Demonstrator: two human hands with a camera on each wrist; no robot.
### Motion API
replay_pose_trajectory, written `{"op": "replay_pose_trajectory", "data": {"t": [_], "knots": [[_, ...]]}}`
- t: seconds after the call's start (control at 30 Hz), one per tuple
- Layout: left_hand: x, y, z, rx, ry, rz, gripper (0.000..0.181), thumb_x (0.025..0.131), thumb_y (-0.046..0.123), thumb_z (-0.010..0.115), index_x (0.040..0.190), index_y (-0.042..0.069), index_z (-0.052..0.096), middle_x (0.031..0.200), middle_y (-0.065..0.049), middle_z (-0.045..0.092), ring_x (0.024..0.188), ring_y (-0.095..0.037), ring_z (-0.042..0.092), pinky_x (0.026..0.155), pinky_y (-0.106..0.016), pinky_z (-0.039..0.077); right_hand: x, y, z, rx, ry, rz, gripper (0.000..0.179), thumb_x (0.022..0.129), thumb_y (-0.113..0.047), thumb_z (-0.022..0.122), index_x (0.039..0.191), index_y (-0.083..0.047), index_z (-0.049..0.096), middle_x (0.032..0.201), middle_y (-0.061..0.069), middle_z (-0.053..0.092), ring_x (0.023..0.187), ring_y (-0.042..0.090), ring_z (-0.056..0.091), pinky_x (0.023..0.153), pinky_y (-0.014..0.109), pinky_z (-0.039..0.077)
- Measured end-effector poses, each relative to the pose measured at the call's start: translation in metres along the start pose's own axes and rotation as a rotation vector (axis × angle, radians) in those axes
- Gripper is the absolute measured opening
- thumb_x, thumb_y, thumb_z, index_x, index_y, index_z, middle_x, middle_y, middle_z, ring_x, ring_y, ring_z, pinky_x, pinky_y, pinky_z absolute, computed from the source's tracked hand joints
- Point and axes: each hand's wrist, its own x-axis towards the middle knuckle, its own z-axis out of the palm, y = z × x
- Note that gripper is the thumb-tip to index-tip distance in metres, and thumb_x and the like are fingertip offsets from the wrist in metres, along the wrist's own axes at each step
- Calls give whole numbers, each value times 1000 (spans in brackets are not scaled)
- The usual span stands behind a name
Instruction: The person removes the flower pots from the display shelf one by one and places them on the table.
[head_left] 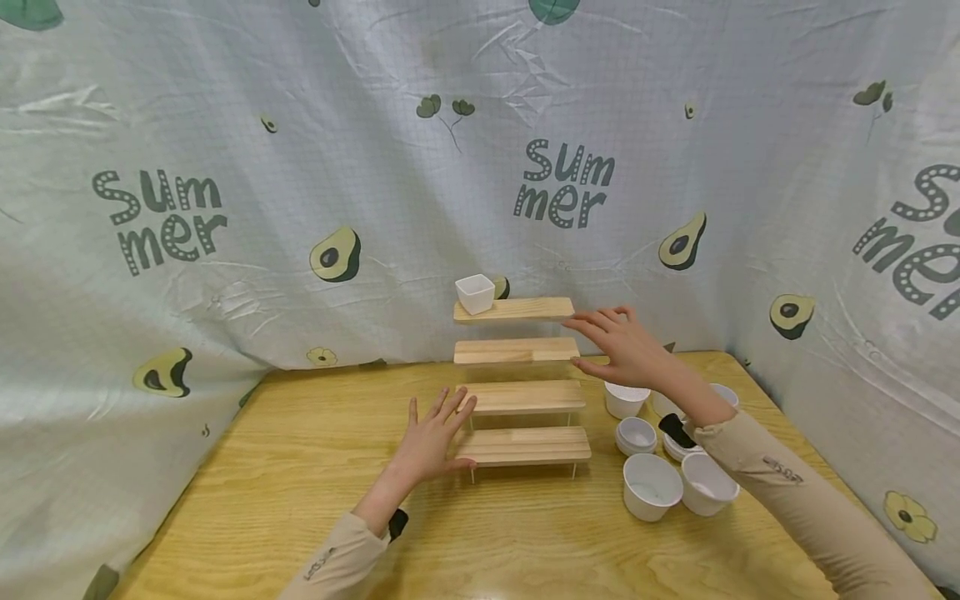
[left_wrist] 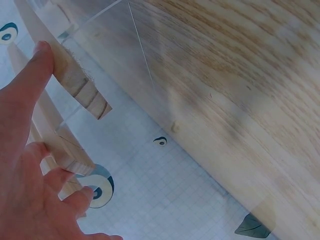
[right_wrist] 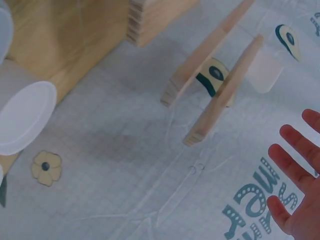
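Observation:
A four-tier stepped shelf of pale wooden boards stands on the table on thin clear supports. At the left end of its top board sits a small white square bowl. My left hand is at the shelf's left side with its fingers spread. Its thumb rests against the front board's end, while the other fingers lie along the ends of the boards behind. My right hand is beside the right ends of the upper boards, fingers extended and holding nothing.
Several white round bowls and cups stand in a group on the wooden table, right of the shelf and partly below my right forearm. A printed cloth hangs behind and along both sides of the table.

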Motion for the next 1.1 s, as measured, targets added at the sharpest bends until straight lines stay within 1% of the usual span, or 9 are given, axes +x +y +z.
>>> {"op": "replay_pose_trajectory", "data": {"t": [0.17, 0.27, 0.57, 0.8, 0.93, 1.1], "knots": [[0, 0, 1, -15, 2, 0, 90, 69, 56, 63, 142, 17, 26, 148, -6, 23, 137, -30, 20, 98, -69, 16, 19, -1, 1, 10, -36, 28, 52, 83, -36, 58, 129, -15, 46, 124, 6, 51, 110, 26, 47, 86, 49, 28], [0, -1, 1, -23, 6, 3, 90, 69, 55, 64, 141, 17, 27, 148, -6, 23, 136, -31, 21, 97, -69, 16, 29, -2, 3, 9, -46, 36, 52, 83, -37, 58, 129, -15, 46, 125, 7, 50, 111, 26, 47, 87, 50, 28], [0, -2, 1, -25, 6, 7, 90, 69, 55, 64, 142, 17, 26, 148, -7, 23, 136, -32, 21, 98, -69, 16, 58, -2, 14, 11, -21, 39, 51, 84, -33, 58, 129, -13, 46, 124, 10, 50, 109, 28, 45, 87, 54, 29], [0, -2, 1, -8, -2, 4, 90, 69, 55, 64, 142, 17, 26, 149, -5, 22, 136, -31, 20, 98, -69, 17, 80, -6, 20, -10, -31, 55, 53, 84, -35, 58, 131, -14, 43, 128, 10, 48, 114, 29, 44, 89, 54, 30], [0, -3, 1, -4, -5, 8, 90, 69, 56, 63, 142, 17, 26, 149, -5, 22, 136, -31, 21, 97, -69, 18, 90, -10, 24, -23, -36, 60, 54, 84, -36, 58, 131, -15, 43, 127, 8, 48, 112, 28, 45, 89, 54, 31], [0, -3, 0, -15, -11, 8, 91, 69, 56, 63, 142, 17, 26, 149, -6, 22, 136, -31, 21, 97, -69, 16, 101, -14, 30, -17, -19, 66, 52, 84, -36, 59, 129, -13, 46, 126, 8, 49, 110, 26, 45, 88, 53, 32]]}}
